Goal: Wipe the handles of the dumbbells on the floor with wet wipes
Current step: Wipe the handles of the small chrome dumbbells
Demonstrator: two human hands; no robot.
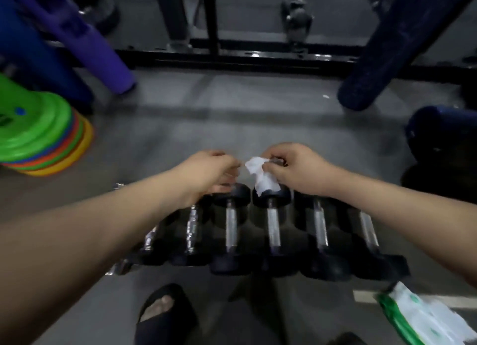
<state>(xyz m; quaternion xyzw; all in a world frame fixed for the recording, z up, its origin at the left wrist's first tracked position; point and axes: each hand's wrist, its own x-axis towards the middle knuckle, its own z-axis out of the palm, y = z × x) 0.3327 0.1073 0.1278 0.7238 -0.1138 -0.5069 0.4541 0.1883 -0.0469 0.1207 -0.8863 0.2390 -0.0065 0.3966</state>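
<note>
1. Far left, on the floor (232,117): a stack of flat discs (38,135), green on top w/ orange & yellow rims below. Behind it, purple & blue padded rolls (85,40) lean at a slant.
2. Bottom, left of centre: a foot in a black slipper (165,316), near the row of weights.
3. Left hand (211,169): out over the far end of the row, fingers curled, tips right at the wipe's left corner. It's blurred, so can't tell if they pinch it or only touch.
4. Wet wipe (260,175): white, crumpled, part unfolded, up in the air btwn both hands. Its lower end hangs in front of the far head of a middle dumbbell; can't tell if it touches.
5. Right hand (291,169): fingers & thumb curled, pinching the wipe's upper right edge.
6. Dumbbells (273,231): on the floor under both forearms, side by side in a tight row. Six handles show, shiny chrome, running away from the camera, w/ black heads at each end.
7. Right, at the back: a dark blue padded roll (387,60) slants down to the floor.
8. Bottom right: a wipes pack (423,319), white w/ green, lies on the floor near the row's right corner.
</note>
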